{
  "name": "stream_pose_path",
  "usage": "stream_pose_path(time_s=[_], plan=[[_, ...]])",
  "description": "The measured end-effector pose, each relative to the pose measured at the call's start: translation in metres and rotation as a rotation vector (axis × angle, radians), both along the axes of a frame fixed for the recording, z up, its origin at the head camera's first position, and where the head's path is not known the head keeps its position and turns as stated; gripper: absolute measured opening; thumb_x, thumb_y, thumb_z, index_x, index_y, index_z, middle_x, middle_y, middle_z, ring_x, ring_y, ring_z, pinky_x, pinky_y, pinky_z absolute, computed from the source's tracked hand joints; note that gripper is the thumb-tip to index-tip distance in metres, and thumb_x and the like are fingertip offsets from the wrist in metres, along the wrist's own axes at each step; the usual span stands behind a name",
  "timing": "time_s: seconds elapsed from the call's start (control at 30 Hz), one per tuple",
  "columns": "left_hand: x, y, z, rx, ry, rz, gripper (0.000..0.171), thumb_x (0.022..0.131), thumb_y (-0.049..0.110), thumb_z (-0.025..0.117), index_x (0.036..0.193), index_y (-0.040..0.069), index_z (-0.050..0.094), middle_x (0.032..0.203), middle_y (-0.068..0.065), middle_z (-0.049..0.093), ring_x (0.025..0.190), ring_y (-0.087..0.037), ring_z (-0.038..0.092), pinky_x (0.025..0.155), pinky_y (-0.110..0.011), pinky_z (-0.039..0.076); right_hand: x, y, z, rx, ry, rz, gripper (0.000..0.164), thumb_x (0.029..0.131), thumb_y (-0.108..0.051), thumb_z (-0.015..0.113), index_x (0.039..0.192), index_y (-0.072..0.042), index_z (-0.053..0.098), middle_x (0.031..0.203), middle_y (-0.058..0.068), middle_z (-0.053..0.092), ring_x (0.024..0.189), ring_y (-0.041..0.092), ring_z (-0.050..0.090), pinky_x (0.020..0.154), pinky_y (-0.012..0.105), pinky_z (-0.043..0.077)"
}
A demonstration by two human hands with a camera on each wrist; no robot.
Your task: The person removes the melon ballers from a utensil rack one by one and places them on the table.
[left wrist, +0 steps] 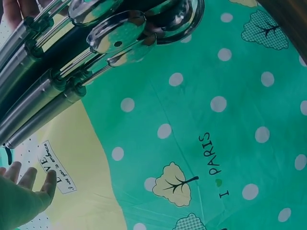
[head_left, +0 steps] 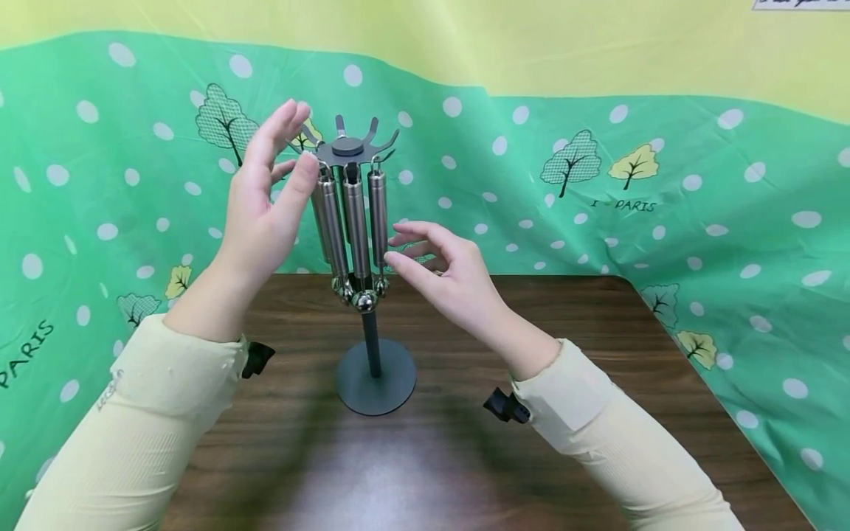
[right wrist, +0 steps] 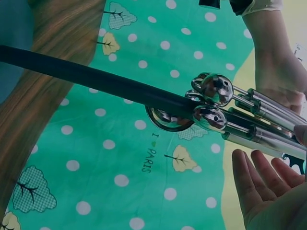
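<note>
A dark round-based stand (head_left: 361, 398) carries a top ring of curved hooks (head_left: 345, 151). Several steel ladle-like utensils (head_left: 359, 228) with thick handles and small shiny round bowls (head_left: 365, 300) hang from it, bowls down. My left hand (head_left: 261, 195) is raised at the hooks' left side, fingers extended and thumb beside a handle top. Lower, on the right, my right hand (head_left: 454, 273) has loosely bent fingers, its tips close to the handles. The left wrist view shows the bowls (left wrist: 117, 31) up close. In the right wrist view, my right hand (right wrist: 268, 191) lies alongside the handles.
Under the stand is a dark wood-grain table (head_left: 299, 442). A green and yellow cloth (head_left: 518, 169) with dots and printed trees hangs behind and at the sides. Black wrist devices (head_left: 507, 405) sit at both cream sleeves (head_left: 174, 376).
</note>
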State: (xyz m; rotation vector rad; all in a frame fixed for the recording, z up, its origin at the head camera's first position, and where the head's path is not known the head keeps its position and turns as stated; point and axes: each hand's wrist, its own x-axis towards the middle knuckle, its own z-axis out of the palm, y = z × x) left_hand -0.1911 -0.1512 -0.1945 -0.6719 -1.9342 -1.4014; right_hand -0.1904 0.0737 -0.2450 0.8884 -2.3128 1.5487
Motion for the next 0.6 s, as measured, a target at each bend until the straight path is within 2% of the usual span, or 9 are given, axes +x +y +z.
stream_pose_path(time_s=[0.27,0.5,0.6], plan=[[-0.004,0.004,0.002,0.102,-0.03,-0.102,0.052,0.104,0.029,0.044,0.151,0.008,0.038,0.15,-0.008,0.047,0.142,-0.014,0.037,0.118,-0.034,0.03,-0.003,-0.01,0.007,0.005,-0.01,-0.012,0.038,0.094,-0.024,0.068,0.13,-0.012,0.063,0.112,0.004,0.073,0.098,0.01,0.068,0.083,0.032,0.057],[-0.006,0.008,0.002,0.15,-0.038,-0.105,0.048,0.1,0.02,0.047,0.146,0.006,0.045,0.133,-0.003,0.055,0.124,-0.018,0.044,0.105,-0.027,0.036,-0.009,-0.016,0.007,-0.031,-0.004,-0.014,0.034,0.091,-0.02,0.071,0.123,-0.011,0.068,0.101,0.005,0.074,0.086,0.012,0.067,0.075,0.032,0.056],[-0.008,0.007,0.001,0.149,-0.038,-0.111,0.049,0.099,0.02,0.046,0.146,0.005,0.045,0.13,0.0,0.055,0.123,-0.017,0.045,0.104,-0.027,0.036,-0.01,-0.017,0.007,-0.049,0.016,-0.004,0.03,0.091,-0.017,0.071,0.119,-0.008,0.07,0.097,0.007,0.074,0.081,0.013,0.067,0.073,0.032,0.056]])
